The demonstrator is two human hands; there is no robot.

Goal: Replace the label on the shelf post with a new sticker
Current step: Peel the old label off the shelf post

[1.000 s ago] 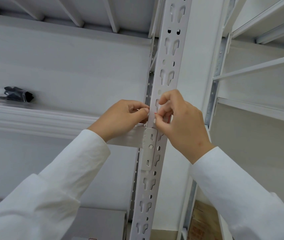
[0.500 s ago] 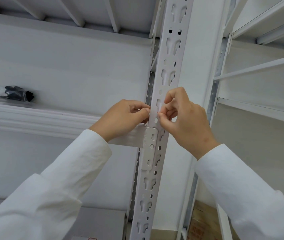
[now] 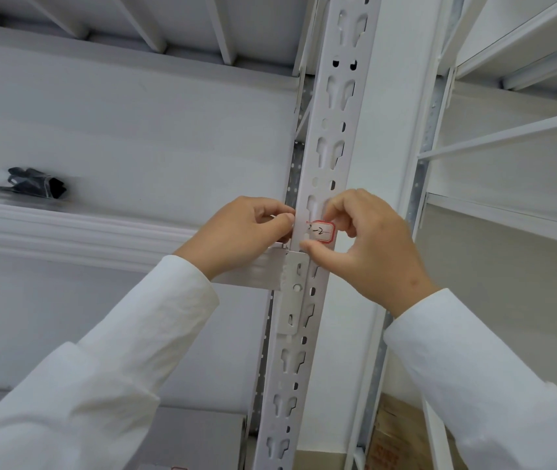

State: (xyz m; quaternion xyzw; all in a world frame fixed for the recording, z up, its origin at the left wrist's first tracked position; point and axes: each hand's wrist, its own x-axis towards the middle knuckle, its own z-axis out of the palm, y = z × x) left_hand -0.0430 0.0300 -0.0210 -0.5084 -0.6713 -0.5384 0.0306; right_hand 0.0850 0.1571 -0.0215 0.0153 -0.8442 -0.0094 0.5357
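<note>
A white slotted shelf post (image 3: 333, 137) runs up the middle of the view. A small white sticker with a red border and handwritten marks (image 3: 320, 232) lies on the post's face, its right part standing off the post. My right hand (image 3: 368, 245) pinches the sticker between curled fingers above and the thumb below. My left hand (image 3: 243, 232) has its fingers curled against the post's left edge at the same height; something small and white shows between its fingertips, and I cannot tell what it is.
A white shelf beam (image 3: 66, 232) joins the post from the left. A black packet (image 3: 33, 183) lies on that shelf. More white shelving (image 3: 507, 137) stands to the right, with cardboard boxes (image 3: 396, 442) and a grey box (image 3: 195, 439) below.
My right hand has opened its pinch and shifted a little to the right, so the red-bordered sticker now shows on the post. My left hand has stayed at the post's left edge.
</note>
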